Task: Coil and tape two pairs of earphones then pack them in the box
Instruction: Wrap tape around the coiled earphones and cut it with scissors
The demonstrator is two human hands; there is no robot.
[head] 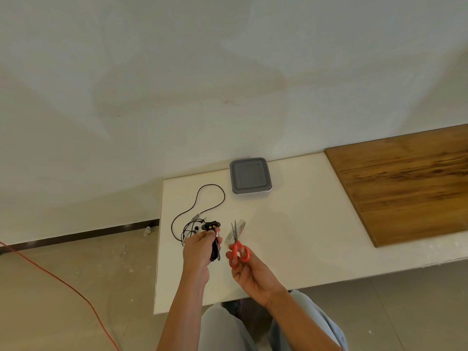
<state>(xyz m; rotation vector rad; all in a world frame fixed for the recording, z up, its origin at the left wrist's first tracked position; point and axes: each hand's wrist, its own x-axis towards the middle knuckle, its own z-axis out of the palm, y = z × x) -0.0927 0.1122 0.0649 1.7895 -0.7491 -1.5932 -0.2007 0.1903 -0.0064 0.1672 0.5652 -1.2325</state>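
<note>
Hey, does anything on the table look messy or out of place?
One pair of earphones sprawls uncoiled on the table, its cable in a loose loop left of the shut box. The other pair is bundled in the left hand; the right hand holds scissors. Nothing looks damaged.

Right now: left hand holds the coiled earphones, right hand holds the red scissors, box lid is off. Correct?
One thing is wrong: in the head view the grey lid sits on the box, closed. The rest stands: the left hand grips the coiled earphones and the right hand holds the red scissors.
</note>
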